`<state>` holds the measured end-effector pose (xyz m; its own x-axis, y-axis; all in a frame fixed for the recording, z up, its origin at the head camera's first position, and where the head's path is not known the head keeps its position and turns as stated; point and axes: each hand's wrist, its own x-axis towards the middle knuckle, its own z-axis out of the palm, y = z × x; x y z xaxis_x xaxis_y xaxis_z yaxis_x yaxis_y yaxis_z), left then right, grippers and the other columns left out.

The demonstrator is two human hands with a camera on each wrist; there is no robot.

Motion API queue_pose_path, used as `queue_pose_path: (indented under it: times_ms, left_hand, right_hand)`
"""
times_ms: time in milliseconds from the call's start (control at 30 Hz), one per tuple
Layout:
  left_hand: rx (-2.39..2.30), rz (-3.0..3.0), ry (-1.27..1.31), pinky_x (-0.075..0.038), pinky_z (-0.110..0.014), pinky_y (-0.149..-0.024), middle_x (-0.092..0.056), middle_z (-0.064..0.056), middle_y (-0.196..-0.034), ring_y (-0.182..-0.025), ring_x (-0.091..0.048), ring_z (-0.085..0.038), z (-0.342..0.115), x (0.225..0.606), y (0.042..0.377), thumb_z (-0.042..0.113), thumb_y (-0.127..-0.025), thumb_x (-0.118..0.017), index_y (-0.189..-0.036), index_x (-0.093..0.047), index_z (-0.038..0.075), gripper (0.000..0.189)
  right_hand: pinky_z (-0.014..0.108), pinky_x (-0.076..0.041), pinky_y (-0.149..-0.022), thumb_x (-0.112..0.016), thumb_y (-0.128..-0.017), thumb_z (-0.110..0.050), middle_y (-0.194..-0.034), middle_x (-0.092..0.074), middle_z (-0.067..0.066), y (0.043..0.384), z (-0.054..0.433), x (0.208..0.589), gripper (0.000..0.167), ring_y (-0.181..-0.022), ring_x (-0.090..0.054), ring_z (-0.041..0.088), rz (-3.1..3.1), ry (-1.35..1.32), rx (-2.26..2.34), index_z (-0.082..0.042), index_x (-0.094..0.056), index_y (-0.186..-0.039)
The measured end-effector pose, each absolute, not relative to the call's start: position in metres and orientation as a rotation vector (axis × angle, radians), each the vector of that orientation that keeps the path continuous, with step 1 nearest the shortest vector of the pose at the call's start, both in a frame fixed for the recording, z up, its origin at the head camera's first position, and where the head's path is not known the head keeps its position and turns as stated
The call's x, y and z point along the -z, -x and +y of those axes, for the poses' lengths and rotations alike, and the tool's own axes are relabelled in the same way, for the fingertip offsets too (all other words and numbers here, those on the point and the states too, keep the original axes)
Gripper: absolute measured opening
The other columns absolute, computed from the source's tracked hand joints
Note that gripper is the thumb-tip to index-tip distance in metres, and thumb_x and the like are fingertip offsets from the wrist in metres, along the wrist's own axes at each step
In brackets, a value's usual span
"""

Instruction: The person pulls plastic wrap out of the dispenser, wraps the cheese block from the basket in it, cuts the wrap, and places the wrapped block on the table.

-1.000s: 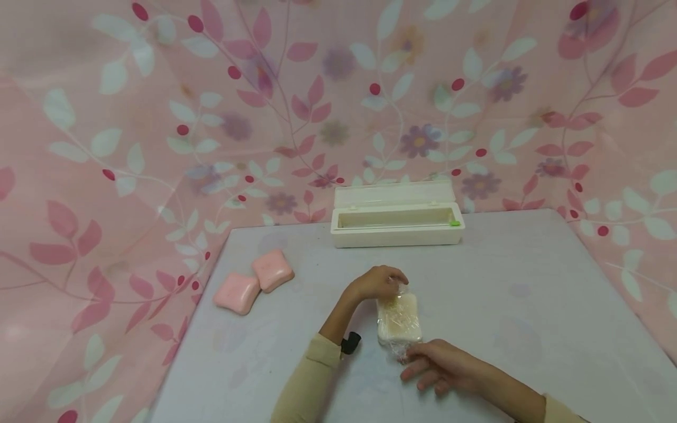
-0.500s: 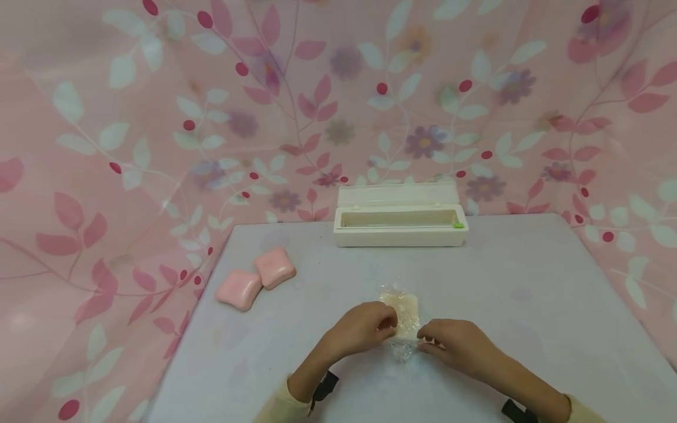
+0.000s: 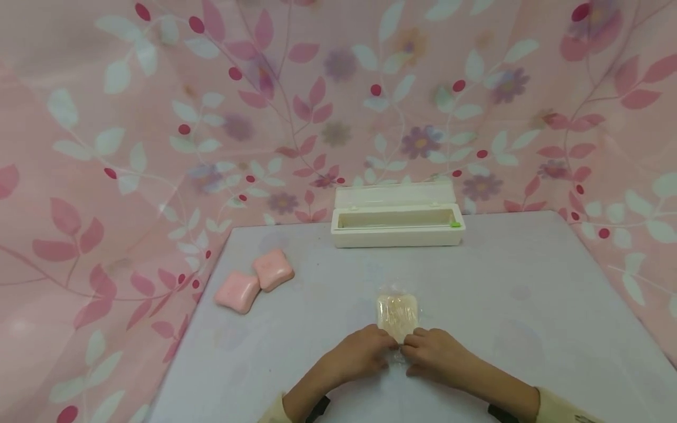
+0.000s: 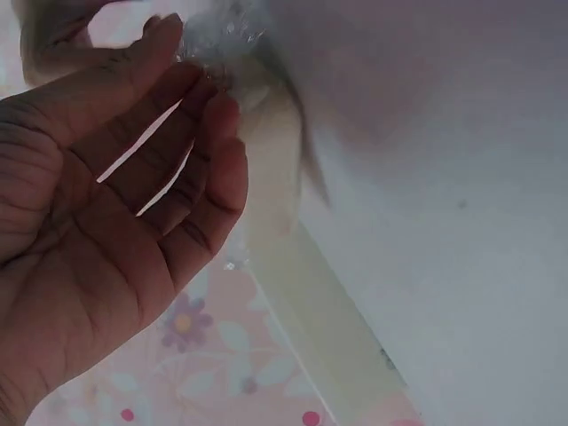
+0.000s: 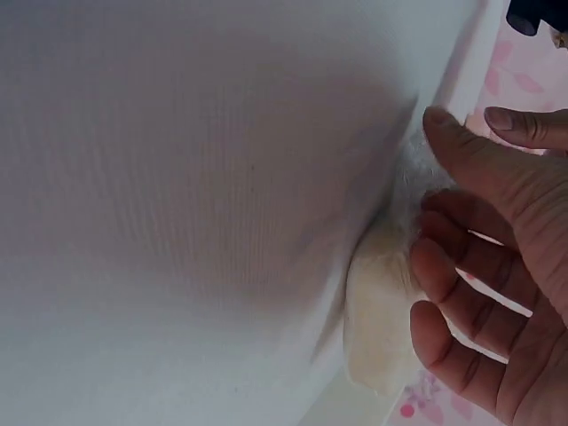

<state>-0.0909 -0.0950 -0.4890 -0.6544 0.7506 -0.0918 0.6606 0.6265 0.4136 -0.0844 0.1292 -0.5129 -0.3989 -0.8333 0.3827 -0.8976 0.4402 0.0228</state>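
A cream-coloured bar of soap point(image 3: 398, 314) lies on the table, wrapped in clear plastic film, with loose film sticking out at its far end. My left hand point(image 3: 362, 352) and right hand point(image 3: 436, 355) meet at its near edge. In the left wrist view, the left thumb and fingers pinch the crinkled plastic film point(image 4: 226, 35) gathered there. The right wrist view has the right thumb and forefinger on the same film point(image 5: 417, 169), while the other fingers curl beside the soap point(image 5: 377, 311). In the head view the hands cover most of this near end.
Two pink soap bars point(image 3: 238, 292) lie side by side at the table's left. A long white box point(image 3: 396, 237) with its lid raised and a small green tab point(image 3: 455, 224) stands at the back edge. Behind hangs a pink floral curtain point(image 3: 338, 106).
My left hand has come from the soap's far end, along its left side, to the near end. The right hand moved up to the soap's right side, then in to the near film.
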Motion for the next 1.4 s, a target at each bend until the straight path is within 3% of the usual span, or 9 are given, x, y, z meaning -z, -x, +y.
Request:
queue_pose_path:
  times_ms: [167, 400, 600, 800, 1033, 1133, 1233, 1400]
  left_hand:
    - [-0.375, 2.677, -1.248, -0.040, -0.014, -0.067, -0.067, 0.013, -0.104, -0.089, -0.051, -0.003, -0.093, 0.503, 0.083, 0.006, -0.073, -0.082, -0.110, -0.069, 0.019, 0.041]
    - [-0.241, 2.790, -1.383, -0.035, -0.014, -0.059, -0.061, 0.010, -0.091, -0.075, -0.046, -0.004, -0.088, 0.505, 0.079, 0.005, -0.071, -0.081, -0.101, -0.066, 0.017, 0.036]
    - [-0.158, 2.843, -1.407, -0.035, -0.015, -0.062, -0.055, 0.007, -0.087, -0.076, -0.044, -0.007, -0.088, 0.511, 0.078, 0.012, -0.076, -0.081, -0.101, -0.061, 0.014, 0.032]
    - [-0.159, 2.981, -1.449, -0.031, -0.016, -0.060, -0.053, 0.008, -0.085, -0.076, -0.042, -0.008, -0.089, 0.512, 0.081, 0.016, -0.078, -0.080, -0.095, -0.066, 0.018, 0.022]
    - [-0.292, 3.023, -1.495, -0.039, -0.018, -0.068, -0.056, 0.006, -0.094, -0.085, -0.048, -0.009, -0.091, 0.513, 0.080, 0.012, -0.082, -0.074, -0.095, -0.062, 0.015, 0.018]
    - [-0.347, 2.986, -1.488, -0.038, -0.016, -0.067, -0.054, 0.007, -0.087, -0.077, -0.046, -0.007, -0.091, 0.512, 0.080, 0.009, -0.086, -0.069, -0.097, -0.055, 0.012, 0.018]
    - [-0.471, 2.931, -1.442, -0.036, -0.014, -0.062, -0.049, 0.007, -0.080, -0.070, -0.041, -0.005, -0.091, 0.511, 0.082, 0.007, -0.092, -0.063, -0.099, -0.050, 0.010, 0.015]
    - [-0.705, 2.861, -1.271, -0.035, -0.014, -0.058, -0.046, 0.006, -0.077, -0.066, -0.041, -0.003, -0.089, 0.509, 0.089, 0.010, -0.101, -0.053, -0.105, -0.048, 0.007, 0.007]
  right_hand:
    - [0.016, -0.030, -0.048, -0.083, -0.075, -0.030, -0.077, -0.056, -0.010, 0.083, 0.123, 0.519, 0.022, -0.066, -0.046, 0.006, -2.334, -1.445, -0.176, -0.017, -0.065, -0.080]
    - [0.016, -0.034, -0.049, -0.080, -0.071, -0.018, -0.080, -0.058, -0.009, 0.080, 0.122, 0.522, 0.018, -0.067, -0.047, 0.008, -2.330, -1.414, -0.192, -0.017, -0.064, -0.079]
    - [0.015, -0.038, -0.053, -0.078, -0.078, -0.020, -0.089, -0.060, -0.007, 0.077, 0.122, 0.524, 0.016, -0.071, -0.050, 0.009, -2.310, -1.365, -0.352, -0.018, -0.063, -0.085]
    - [0.019, -0.042, -0.055, -0.073, -0.085, -0.022, -0.103, -0.059, -0.003, 0.074, 0.123, 0.526, 0.016, -0.078, -0.053, 0.012, -2.367, -1.310, -0.468, -0.022, -0.060, -0.095]
    - [0.022, -0.049, -0.062, -0.064, -0.094, -0.023, -0.104, -0.060, -0.004, 0.071, 0.125, 0.527, 0.011, -0.087, -0.058, 0.011, -2.413, -1.268, -0.539, -0.020, -0.061, -0.104]
    - [0.020, -0.048, -0.066, -0.066, -0.091, -0.017, -0.100, -0.061, -0.008, 0.072, 0.125, 0.527, 0.015, -0.087, -0.058, 0.007, -2.389, -1.238, -0.628, -0.018, -0.061, -0.105]
    - [0.013, -0.040, -0.061, -0.066, -0.090, -0.012, -0.084, -0.053, -0.015, 0.074, 0.122, 0.526, 0.015, -0.073, -0.050, 0.000, -2.392, -1.180, -0.754, -0.019, -0.058, -0.100]
    - [0.011, -0.030, -0.050, -0.059, -0.099, -0.017, -0.068, -0.036, -0.020, 0.078, 0.117, 0.523, 0.006, -0.058, -0.033, -0.006, -2.484, -0.993, -0.983, -0.019, -0.056, -0.094]
